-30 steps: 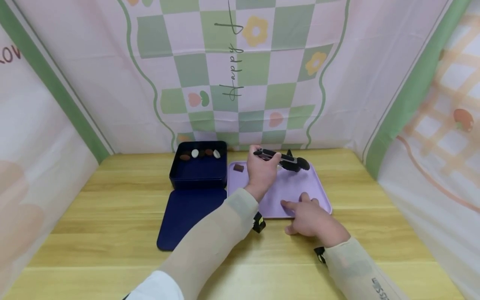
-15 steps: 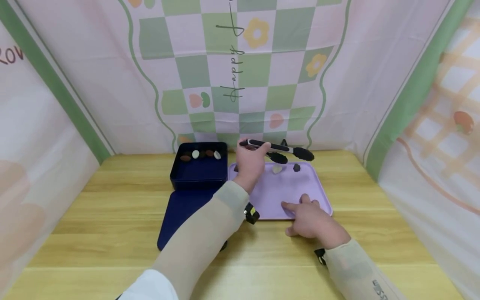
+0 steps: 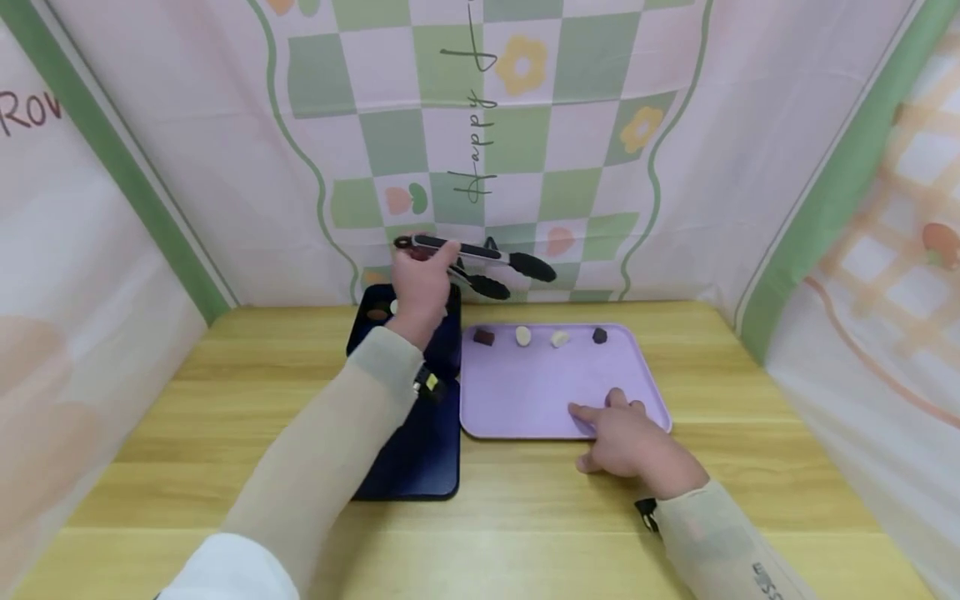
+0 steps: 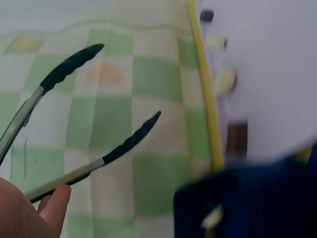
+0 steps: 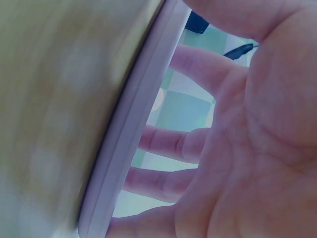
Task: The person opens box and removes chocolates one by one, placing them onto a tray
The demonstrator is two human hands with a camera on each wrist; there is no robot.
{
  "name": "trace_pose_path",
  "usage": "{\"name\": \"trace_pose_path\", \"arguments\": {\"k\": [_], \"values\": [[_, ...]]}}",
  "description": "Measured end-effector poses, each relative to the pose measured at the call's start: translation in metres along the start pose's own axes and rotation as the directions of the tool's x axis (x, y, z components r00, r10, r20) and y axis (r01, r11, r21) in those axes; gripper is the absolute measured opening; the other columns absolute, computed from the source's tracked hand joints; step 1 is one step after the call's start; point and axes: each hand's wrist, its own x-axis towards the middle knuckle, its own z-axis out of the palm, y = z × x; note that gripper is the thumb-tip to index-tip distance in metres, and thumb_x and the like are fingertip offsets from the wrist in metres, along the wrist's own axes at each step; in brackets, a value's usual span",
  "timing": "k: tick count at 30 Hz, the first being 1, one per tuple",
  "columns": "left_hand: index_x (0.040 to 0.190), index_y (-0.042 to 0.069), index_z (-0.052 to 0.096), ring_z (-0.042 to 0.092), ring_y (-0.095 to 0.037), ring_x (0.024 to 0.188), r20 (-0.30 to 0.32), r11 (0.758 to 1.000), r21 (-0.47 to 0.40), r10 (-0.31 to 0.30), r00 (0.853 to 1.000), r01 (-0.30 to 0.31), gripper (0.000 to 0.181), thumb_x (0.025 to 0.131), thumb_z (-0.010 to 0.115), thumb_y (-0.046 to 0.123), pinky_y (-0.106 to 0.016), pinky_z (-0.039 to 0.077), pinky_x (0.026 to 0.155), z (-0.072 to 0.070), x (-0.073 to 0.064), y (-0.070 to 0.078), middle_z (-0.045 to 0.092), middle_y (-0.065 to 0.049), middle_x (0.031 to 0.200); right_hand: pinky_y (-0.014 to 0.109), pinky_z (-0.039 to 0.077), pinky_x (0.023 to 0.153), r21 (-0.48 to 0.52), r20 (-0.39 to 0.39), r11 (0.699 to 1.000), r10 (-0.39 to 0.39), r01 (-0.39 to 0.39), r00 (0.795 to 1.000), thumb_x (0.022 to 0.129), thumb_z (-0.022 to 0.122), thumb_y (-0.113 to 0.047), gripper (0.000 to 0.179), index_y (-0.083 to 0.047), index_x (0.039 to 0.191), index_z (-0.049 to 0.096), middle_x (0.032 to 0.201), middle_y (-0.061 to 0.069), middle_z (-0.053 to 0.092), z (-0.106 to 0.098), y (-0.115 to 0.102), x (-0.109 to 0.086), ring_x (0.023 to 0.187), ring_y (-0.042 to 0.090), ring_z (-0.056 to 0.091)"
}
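Observation:
My left hand (image 3: 422, 287) grips black-and-silver tongs (image 3: 480, 251) by their handles, raised above the navy box (image 3: 447, 354). In the left wrist view the tongs' black tips (image 4: 132, 141) stand apart with nothing between them. The lilac tray (image 3: 525, 396) bears a row of small chocolate-like pieces near its far edge: a brown block (image 3: 484, 337), a white oval (image 3: 522, 336), a white chunk (image 3: 559, 338) and a dark piece (image 3: 600, 336). My right hand (image 3: 626, 437) rests with extended fingers on the tray's front right part. My left hand and forearm hide much of the box's inside.
A navy lid (image 3: 423, 467) lies in front of the box, left of the tray. Brown and white pieces (image 3: 377, 312) show inside the box. All stand on a wooden table (image 3: 540, 517), with a patterned cloth (image 3: 517, 150) behind.
My left hand has lifted the tongs off the tray and carried them left, over the box. The tray's row of pieces has come into view. The right hand has stayed in place.

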Motion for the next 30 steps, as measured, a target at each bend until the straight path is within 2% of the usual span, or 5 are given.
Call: {"name": "trace_pose_path", "arguments": {"k": [6,15,17,24,30], "values": [[0.104,0.006,0.055,0.057,-0.023,0.069,0.019,0.994,0.065,0.092,0.996,-0.093,0.034,0.085,0.081,0.019,-0.035,0.052,0.065,-0.042,0.023,0.016,0.062,-0.007,0.088,0.047,0.045,0.07,-0.003,-0.006,1.0,-0.008,0.008,1.0,0.076,0.086,-0.035,0.08,-0.019,0.147,0.052,0.124,0.028,0.041,0.0,0.0,-0.001,0.092,0.038,0.042],[0.109,0.011,0.052,0.054,-0.017,0.075,0.062,0.95,0.28,0.124,0.99,-0.137,0.04,0.085,0.081,0.023,-0.029,0.047,0.065,-0.097,0.045,0.031,0.058,-0.005,0.094,0.047,0.045,0.07,-0.007,-0.013,1.0,-0.019,0.019,1.0,0.077,0.085,-0.035,0.08,-0.018,0.147,0.051,0.125,0.029,0.04,0.001,0.0,0.0,0.091,0.039,0.041],[0.116,0.01,0.051,0.054,-0.018,0.08,0.083,0.928,0.343,0.123,0.989,-0.144,0.045,0.086,0.081,0.024,-0.03,0.047,0.068,-0.104,0.047,0.032,0.057,-0.005,0.097,0.047,0.045,0.071,-0.006,-0.013,1.0,-0.016,0.016,1.0,0.076,0.086,-0.035,0.08,-0.019,0.147,0.051,0.126,0.029,0.04,0.001,0.001,0.0,0.091,0.039,0.041],[0.135,0.006,0.05,0.055,-0.024,0.086,0.135,0.805,0.561,0.141,0.981,-0.193,0.057,0.089,0.077,0.026,-0.035,0.048,0.074,-0.121,0.05,0.029,0.057,-0.008,0.101,0.048,0.045,0.071,-0.009,-0.016,1.0,-0.029,0.029,0.999,0.076,0.086,-0.035,0.081,-0.018,0.147,0.052,0.126,0.031,0.04,0.0,0.001,0.001,0.09,0.039,0.041],[0.128,0.004,0.057,0.054,-0.026,0.082,0.188,0.75,0.618,0.15,0.971,-0.236,0.047,0.088,0.077,0.02,-0.037,0.048,0.071,-0.125,0.051,0.019,0.057,-0.011,0.098,0.048,0.044,0.071,-0.008,-0.014,1.0,-0.029,0.029,0.999,0.076,0.086,-0.035,0.081,-0.019,0.147,0.052,0.128,0.032,0.039,0.0,0.001,0.001,0.09,0.039,0.041]]}}
